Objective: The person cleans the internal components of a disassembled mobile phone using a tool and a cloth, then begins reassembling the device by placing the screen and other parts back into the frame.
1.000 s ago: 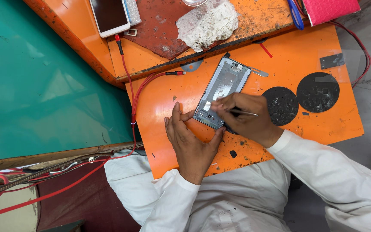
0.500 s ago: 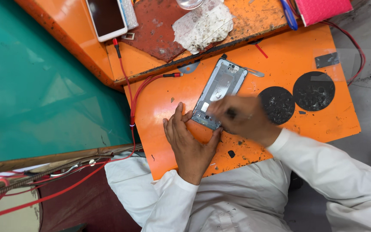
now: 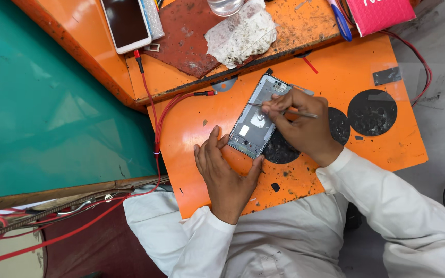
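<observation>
Phone repair workshop, stained orange workbench, opened phone, red cables

An orange work board carries an opened phone frame lying flat and tilted; dark round patches mark its right side; a small grey plate lies near the far corner; a red cable runs across its left edge; perhaps loose debris near the front.

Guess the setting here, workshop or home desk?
Likely a phone repair bench. The left hand steadies an opened phone chassis on a scuffed orange work board, while the right hand works a thin metal tool inside it. A second white phone lies on the upper shelf.
</observation>
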